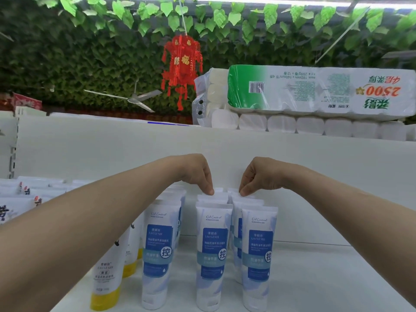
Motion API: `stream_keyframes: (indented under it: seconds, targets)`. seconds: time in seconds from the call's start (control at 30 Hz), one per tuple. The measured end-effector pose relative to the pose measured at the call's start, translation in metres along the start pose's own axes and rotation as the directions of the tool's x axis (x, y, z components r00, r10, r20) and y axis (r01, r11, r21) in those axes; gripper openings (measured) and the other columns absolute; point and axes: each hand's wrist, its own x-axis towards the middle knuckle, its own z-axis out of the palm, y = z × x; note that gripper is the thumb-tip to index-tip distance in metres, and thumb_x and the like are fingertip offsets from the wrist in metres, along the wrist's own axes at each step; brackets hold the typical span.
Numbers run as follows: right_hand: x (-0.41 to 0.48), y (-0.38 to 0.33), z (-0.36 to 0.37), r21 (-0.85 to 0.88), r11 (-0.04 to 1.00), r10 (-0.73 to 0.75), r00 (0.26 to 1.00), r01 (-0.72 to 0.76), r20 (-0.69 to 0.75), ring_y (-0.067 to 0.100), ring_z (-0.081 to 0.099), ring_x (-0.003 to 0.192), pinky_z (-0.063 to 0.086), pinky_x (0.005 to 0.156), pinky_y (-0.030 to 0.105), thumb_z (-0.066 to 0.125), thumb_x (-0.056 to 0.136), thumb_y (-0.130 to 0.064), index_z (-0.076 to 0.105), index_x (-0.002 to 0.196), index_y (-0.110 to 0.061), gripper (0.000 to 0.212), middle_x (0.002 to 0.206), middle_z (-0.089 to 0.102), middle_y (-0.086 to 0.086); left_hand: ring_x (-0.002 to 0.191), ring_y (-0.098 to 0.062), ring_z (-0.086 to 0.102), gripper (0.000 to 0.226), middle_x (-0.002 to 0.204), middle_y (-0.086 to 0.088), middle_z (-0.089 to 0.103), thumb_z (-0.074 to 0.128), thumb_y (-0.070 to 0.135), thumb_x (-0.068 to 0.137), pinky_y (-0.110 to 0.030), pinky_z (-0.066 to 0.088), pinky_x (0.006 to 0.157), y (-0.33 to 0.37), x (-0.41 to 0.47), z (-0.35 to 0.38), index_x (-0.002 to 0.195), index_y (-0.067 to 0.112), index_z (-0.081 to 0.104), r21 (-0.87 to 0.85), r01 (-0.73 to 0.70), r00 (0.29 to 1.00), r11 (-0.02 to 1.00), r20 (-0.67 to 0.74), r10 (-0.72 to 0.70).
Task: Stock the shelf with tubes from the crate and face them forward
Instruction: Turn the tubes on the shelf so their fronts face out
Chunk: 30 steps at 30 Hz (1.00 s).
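White tubes with blue labels stand cap-down in three rows on the white shelf (315,278), labels facing me. The front tubes are the left one (158,253), the middle one (212,255) and the right one (258,257). My left hand (198,174) pinches the top edge of a rear tube (217,192) in the middle row. My right hand (254,176) pinches the top edge of a rear tube (234,192) in the right row. Both hands reach near the shelf's back panel. No crate is in view.
White tubes with yellow caps (108,275) stand at the left, with more white packs (27,194) behind them. A large pack of toilet rolls (315,93) lies on top of the shelf unit. A red lantern (182,66) hangs above.
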Motion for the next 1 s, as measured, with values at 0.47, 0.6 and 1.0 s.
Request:
stream_keyframes:
  seconds: [0.47, 0.6, 1.0]
  targets:
    - [0.0065, -0.0029, 0.0048, -0.056, 0.998, 0.002, 1.0, -0.001, 0.017, 0.011, 0.064, 0.092, 0.053, 0.085, 0.029, 0.08, 0.08, -0.029, 0.078, 0.089, -0.021, 0.012, 0.091, 0.074, -0.008, 0.089, -0.016, 0.063, 0.007, 0.083, 0.006, 0.07, 0.08, 0.02, 0.079, -0.033, 0.051, 0.089, -0.0002, 0.0048, 0.0037, 0.083, 0.014, 0.077, 0.095, -0.075, 0.996, 0.993, -0.04, 0.079]
    - [0.0052, -0.0044, 0.004, -0.053, 0.999, 0.012, 1.0, -0.011, 0.02, 0.013, 0.064, 0.095, 0.052, 0.084, 0.028, 0.08, 0.08, -0.028, 0.078, 0.091, -0.018, 0.015, 0.093, 0.074, -0.006, 0.085, -0.013, 0.061, 0.008, 0.08, 0.008, 0.069, 0.08, 0.02, 0.079, -0.033, 0.051, 0.089, -0.0016, 0.0045, 0.0032, 0.084, 0.014, 0.077, 0.09, -0.076, 0.996, 0.993, -0.036, 0.079]
    - [0.0015, -0.0063, 0.0042, -0.057, 0.998, 0.041, 0.999, -0.039, 0.02, 0.013, 0.064, 0.095, 0.052, 0.088, 0.031, 0.078, 0.081, -0.028, 0.078, 0.092, -0.018, 0.015, 0.094, 0.074, -0.006, 0.079, -0.011, 0.058, 0.011, 0.083, 0.006, 0.068, 0.073, 0.016, 0.085, -0.036, 0.05, 0.097, -0.0011, -0.0018, 0.0039, 0.094, 0.01, 0.076, 0.086, -0.054, 0.998, 0.995, -0.012, 0.055]
